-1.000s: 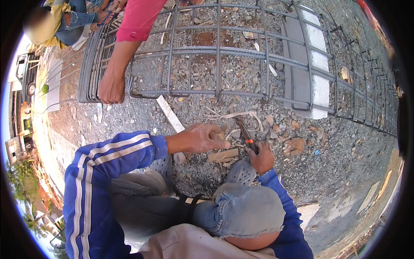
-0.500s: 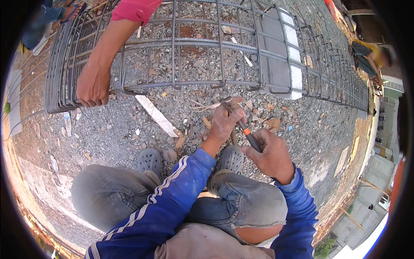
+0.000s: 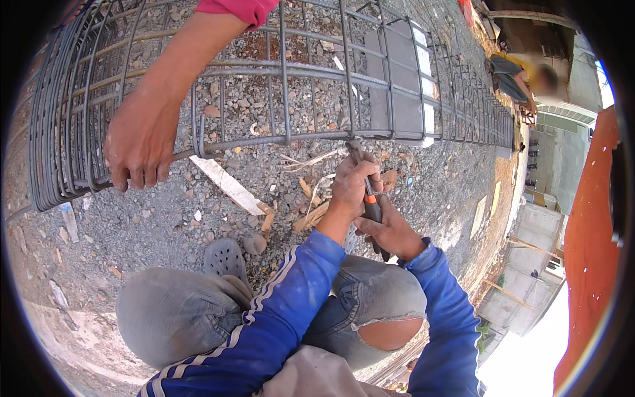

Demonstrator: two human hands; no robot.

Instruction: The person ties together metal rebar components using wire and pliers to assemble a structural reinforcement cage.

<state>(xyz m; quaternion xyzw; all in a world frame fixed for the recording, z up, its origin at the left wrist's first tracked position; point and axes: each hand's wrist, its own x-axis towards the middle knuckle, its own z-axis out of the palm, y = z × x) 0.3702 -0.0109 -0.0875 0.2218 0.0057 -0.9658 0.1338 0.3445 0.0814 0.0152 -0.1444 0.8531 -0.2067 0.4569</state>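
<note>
My right hand (image 3: 395, 231) is wrapped round the dark handles of a pair of pincers (image 3: 372, 210) with an orange band. Further up the same tool, my left hand (image 3: 350, 185) is closed about its neck, just behind the jaws. Those jaws meet the near lower bar of a long steel rebar cage (image 3: 283, 79); whether they bite on a tie wire is too small to tell. Thin pale wire or strips (image 3: 311, 162) lie beside my left hand. Another person's hand (image 3: 142, 142), below a pink sleeve, grips the same bar to the left.
Closely packed stirrups (image 3: 59, 132) bunch at the cage's left end. A grey block with a white edge (image 3: 390, 79) shows through the bars. On the gravel lie a white-faced wood strip (image 3: 228, 185) and scraps. A person in yellow (image 3: 522, 73) is at the far right.
The pincers have moved up to the cage's lower bar and stand more upright, with both my hands closer together on them. My view has shifted, and the other person's hand appears lower.
</note>
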